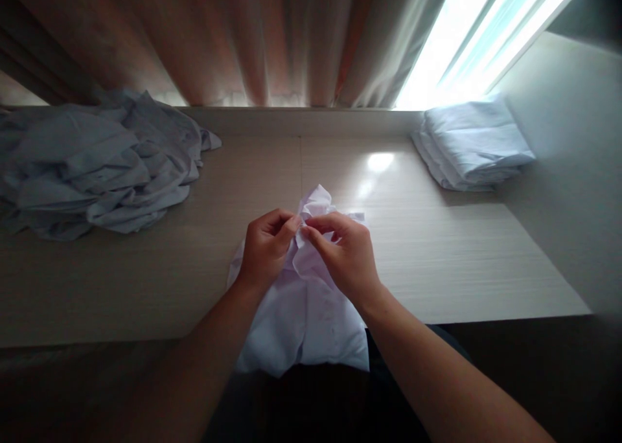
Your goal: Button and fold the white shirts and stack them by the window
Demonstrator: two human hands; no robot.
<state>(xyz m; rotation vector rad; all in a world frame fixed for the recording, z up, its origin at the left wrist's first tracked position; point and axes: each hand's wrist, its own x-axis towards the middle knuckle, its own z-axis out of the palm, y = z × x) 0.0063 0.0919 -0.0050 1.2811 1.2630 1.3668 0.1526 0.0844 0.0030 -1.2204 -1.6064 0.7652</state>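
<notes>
A white shirt [306,313] lies bunched at the near edge of a pale wooden table [437,249], its lower part hanging over the edge toward me. My left hand [265,249] pinches the crumpled cloth near the top of the shirt. My right hand [345,252] pinches the same fold right beside it, fingertips almost touching the left ones. Both hands are closed on the fabric.
A heap of rumpled pale garments [92,164] covers the table's far left. A stack of folded white garments [473,145] sits at the far right by a grey wall [568,158]. Curtains [272,41] hang behind, with a bright window [481,35] at the right.
</notes>
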